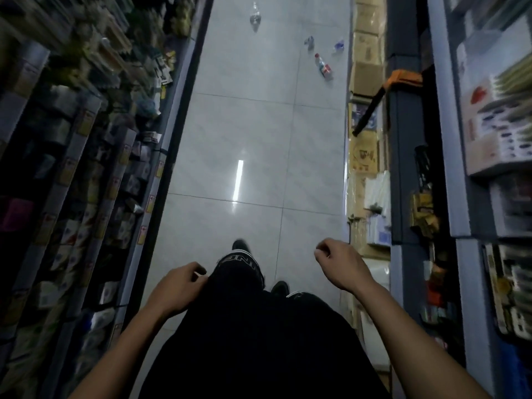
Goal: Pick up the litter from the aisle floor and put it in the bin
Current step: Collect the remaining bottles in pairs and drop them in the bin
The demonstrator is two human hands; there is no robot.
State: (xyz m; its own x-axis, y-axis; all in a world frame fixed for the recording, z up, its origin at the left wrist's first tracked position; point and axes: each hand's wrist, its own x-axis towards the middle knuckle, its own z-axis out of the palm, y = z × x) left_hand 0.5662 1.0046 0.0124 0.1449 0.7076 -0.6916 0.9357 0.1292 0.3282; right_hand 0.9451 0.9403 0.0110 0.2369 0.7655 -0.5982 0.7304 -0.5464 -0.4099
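Note:
Litter lies far ahead on the pale tiled aisle floor. A clear crumpled plastic bottle is at the top middle. A bottle with a red cap and a red label lies near the right shelves. Two small crumpled pieces, one and another bluish one, lie just beyond it. My left hand hangs by my left thigh, fingers loosely curled, holding nothing. My right hand is raised a little at my right side, fingers loosely curled, also empty. No bin is in view.
Stocked shelves line the left side of the narrow aisle. Cardboard boxes and packed goods stand along the right side under grey shelving. My legs in black trousers and dark shoes fill the lower middle.

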